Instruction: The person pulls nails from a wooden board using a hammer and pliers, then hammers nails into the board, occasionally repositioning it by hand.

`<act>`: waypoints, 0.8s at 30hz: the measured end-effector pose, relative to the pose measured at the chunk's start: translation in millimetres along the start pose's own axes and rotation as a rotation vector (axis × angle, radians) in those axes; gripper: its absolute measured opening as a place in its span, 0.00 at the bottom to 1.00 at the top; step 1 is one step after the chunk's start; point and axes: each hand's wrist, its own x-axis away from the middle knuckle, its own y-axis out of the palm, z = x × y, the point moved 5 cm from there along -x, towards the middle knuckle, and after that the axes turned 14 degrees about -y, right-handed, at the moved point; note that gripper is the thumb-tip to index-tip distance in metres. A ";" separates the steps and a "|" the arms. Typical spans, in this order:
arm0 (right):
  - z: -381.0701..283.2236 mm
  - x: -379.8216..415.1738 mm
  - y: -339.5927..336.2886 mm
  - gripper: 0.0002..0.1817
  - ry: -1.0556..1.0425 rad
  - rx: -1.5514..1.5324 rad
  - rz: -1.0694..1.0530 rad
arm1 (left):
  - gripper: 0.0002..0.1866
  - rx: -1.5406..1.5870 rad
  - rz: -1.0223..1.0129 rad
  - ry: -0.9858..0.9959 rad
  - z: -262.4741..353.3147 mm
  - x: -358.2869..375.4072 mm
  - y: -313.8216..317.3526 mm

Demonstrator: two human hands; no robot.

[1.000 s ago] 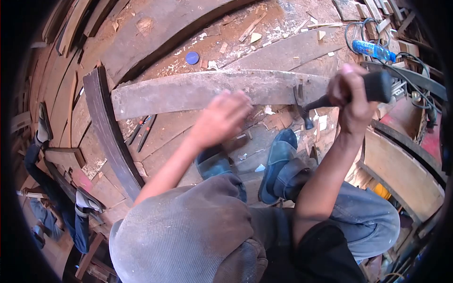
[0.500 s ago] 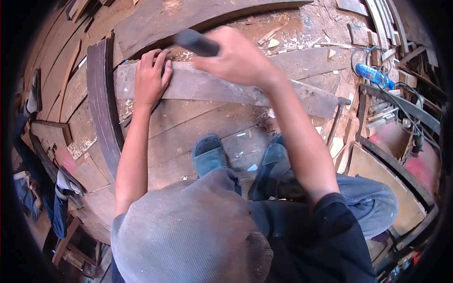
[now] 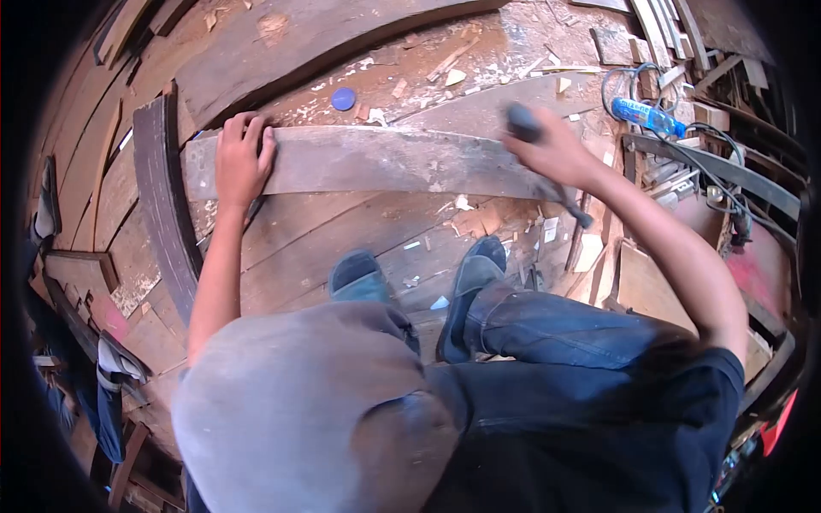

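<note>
My left hand (image 3: 241, 167) lies across the left end of a long wooden plank (image 3: 368, 161). Its fingers bend over the far edge and its thumb rests near the top face, holding the board. Above the plank's right end, my right hand (image 3: 556, 152) is closed round the dark grip of a hammer (image 3: 523, 124). The hammer is smeared by motion, and my fingers hide much of it. A shaft ending in a small dark head slants down right below the hand. A purple-blue disc (image 3: 344, 98) lies beyond the plank.
A dark beam (image 3: 158, 184) stands by the plank's left end. Farther off lies a wide board (image 3: 282, 60). At right are a blue-labelled bottle (image 3: 646, 117), black cables (image 3: 723, 135) and wood scraps. Another person's foot (image 3: 120, 359) shows at left.
My right hand has swung right, from above the plank's middle to its right end, uncovering the disc. My left hand keeps its place on the board. The view has shifted slightly.
</note>
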 end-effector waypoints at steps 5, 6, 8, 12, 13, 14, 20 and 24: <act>42.0 151.6 -101.5 0.13 0.321 -0.289 0.471 | 0.14 -0.049 -0.024 0.001 2.5 -0.3 3.8; 45.9 171.4 -116.5 0.14 0.297 -0.351 0.620 | 0.16 -0.038 -0.053 0.030 5.7 1.0 2.8; 52.5 198.7 -135.5 0.14 0.172 -0.450 0.813 | 0.20 -0.021 -0.099 0.092 10.9 0.9 -1.9; 74.8 219.2 -115.8 0.19 -0.012 -0.710 1.090 | 0.34 0.031 -0.285 0.344 34.4 7.1 -10.0; 78.3 219.7 -99.6 0.19 0.011 -0.777 1.161 | 0.39 -0.029 -0.364 0.456 41.8 14.8 -7.9; 87.5 223.9 -87.2 0.19 0.015 -0.820 1.144 | 0.40 -0.035 -0.397 0.476 41.4 19.5 -3.5; 102.0 212.2 -74.6 0.20 0.054 -0.886 1.104 | 0.41 0.043 -0.590 0.468 43.5 0.8 1.0; 113.2 199.5 -89.7 0.17 0.094 -0.880 1.112 | 0.41 0.057 -0.686 0.404 43.1 -5.3 -1.0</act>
